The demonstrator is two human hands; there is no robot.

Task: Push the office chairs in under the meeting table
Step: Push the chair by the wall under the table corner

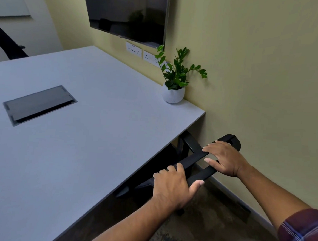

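Note:
A black office chair (193, 158) stands at the right side of the grey meeting table (91, 135), close to the yellow wall. Its seat is hidden under the tabletop; only the top of the backrest and one armrest show. My left hand (175, 187) grips the near end of the backrest's top bar. Farther along the same bar, my right hand (224, 158) holds it with fingers curled over the edge. A second black chair (7, 44) shows partly beyond the table's far left side.
A potted green plant (174, 84) in a white pot sits at the table's far right corner. A dark cable hatch (39, 105) is set into the tabletop. A black screen (128, 13) and white sockets (134, 50) are on the wall. Patterned carpet (200, 229) lies beneath.

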